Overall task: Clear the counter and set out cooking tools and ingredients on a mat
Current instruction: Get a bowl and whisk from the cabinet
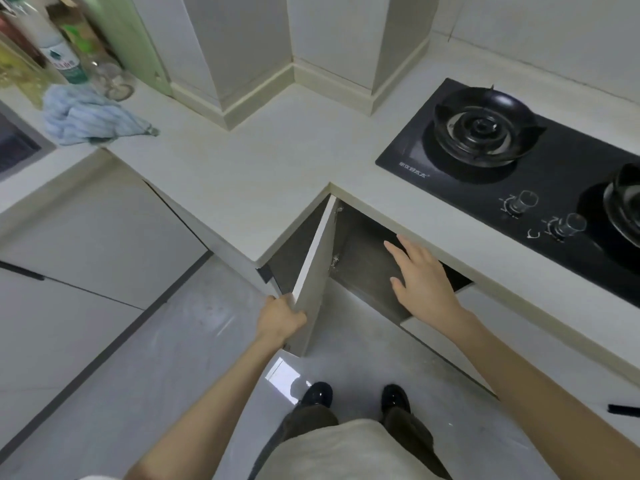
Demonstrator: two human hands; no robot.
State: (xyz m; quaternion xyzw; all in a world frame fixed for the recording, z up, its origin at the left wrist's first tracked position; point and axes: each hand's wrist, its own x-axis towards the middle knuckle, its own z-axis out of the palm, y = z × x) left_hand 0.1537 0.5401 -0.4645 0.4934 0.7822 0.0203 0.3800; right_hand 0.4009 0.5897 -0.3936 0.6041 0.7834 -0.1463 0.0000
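A white cabinet door (313, 271) under the corner of the counter (242, 161) stands swung open. My left hand (280, 318) grips its outer edge near the top. My right hand (420, 280) is held flat with fingers spread in front of the dark cabinet opening (360, 258), holding nothing. The inside of the cabinet is in shadow and I cannot see what it holds. A crumpled light blue cloth (90, 116) lies on the counter at the left.
A black two-burner gas hob (519, 174) sits in the counter at the right. Bottles (65, 60) stand in the back left corner beside a green board (138, 39). My shoes (356, 396) stand on the grey floor below the cabinet.
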